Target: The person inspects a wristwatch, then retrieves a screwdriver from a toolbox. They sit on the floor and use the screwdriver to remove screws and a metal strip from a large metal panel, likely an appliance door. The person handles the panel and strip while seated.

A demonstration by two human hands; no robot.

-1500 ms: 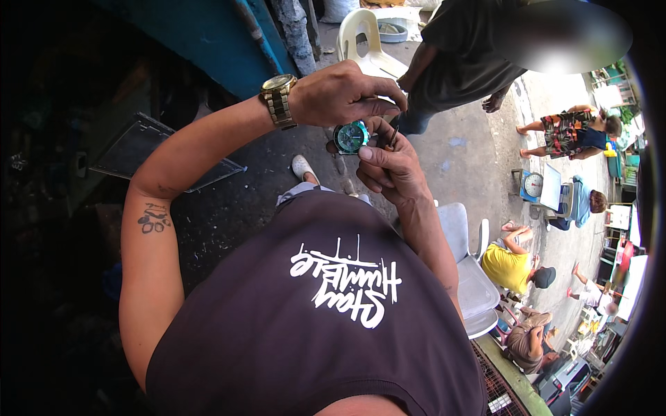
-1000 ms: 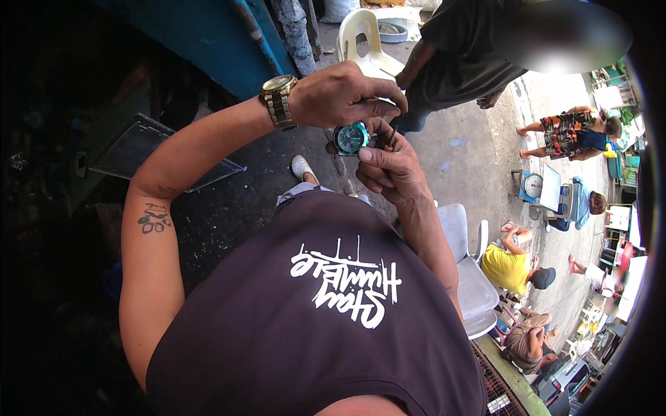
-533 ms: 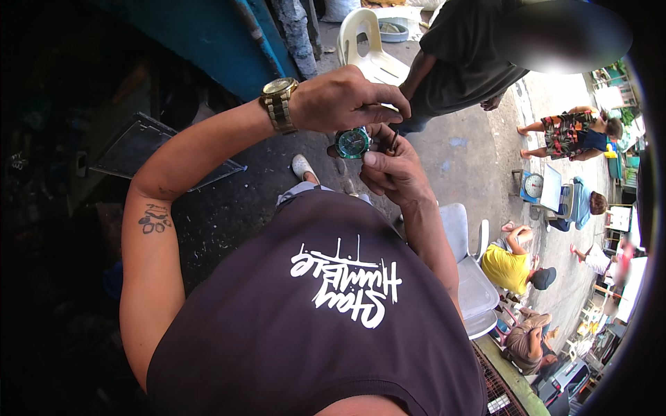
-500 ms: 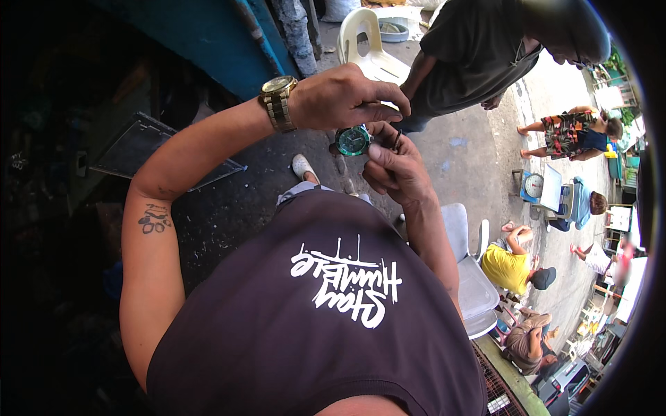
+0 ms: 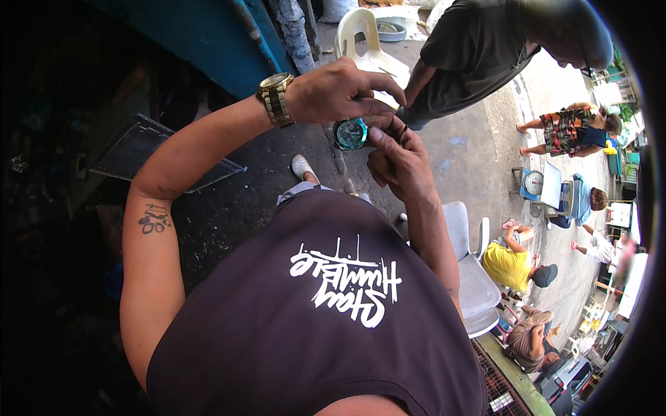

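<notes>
A wristwatch with a green dial and bezel (image 5: 351,134) is in my right hand (image 5: 399,158), its thumb and fingers closed on the watch's right side. My left hand (image 5: 334,92) is just above the watch, its index finger and thumb bent together in a pinch toward the right. Whatever those fingertips hold, if anything, is too small to make out. Around my left wrist sits a gold-toned wristwatch (image 5: 276,97). Part of the green watch's band is hidden behind my right fingers.
A person in a dark shirt (image 5: 472,62) stands close ahead on the right, beside a cream plastic chair (image 5: 374,59). A grey chair (image 5: 472,277) is near my right elbow. Several people and a dial scale (image 5: 533,182) are farther right. A dark flat panel (image 5: 156,149) leans at left.
The green watch has risen slightly and its dial has tilted. My left hand has shifted a little up and left, while my right fingers have changed their hold.
</notes>
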